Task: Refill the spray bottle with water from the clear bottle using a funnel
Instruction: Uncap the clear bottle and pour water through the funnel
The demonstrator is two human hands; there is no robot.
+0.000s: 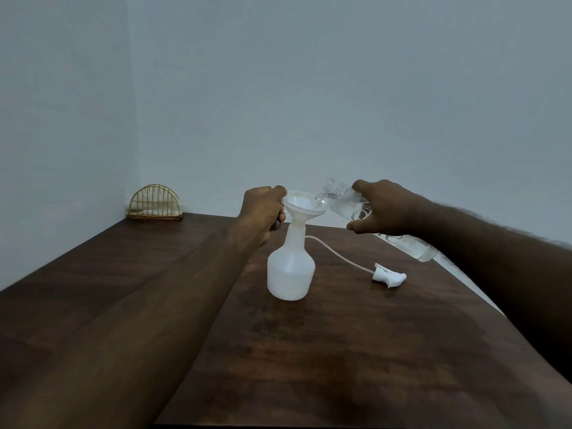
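Note:
A white spray bottle stands upright on the dark wooden table, its neck open. A white funnel sits in that neck. My left hand pinches the funnel's left rim. My right hand grips a clear bottle holding water. The bottle is tipped to the left, and its mouth hangs over the funnel's right edge. Its lower end sticks out below my right forearm.
The spray head lies on the table to the right of the spray bottle, its thin tube trailing back toward the bottle. A gold wire holder stands in the far left corner against the wall.

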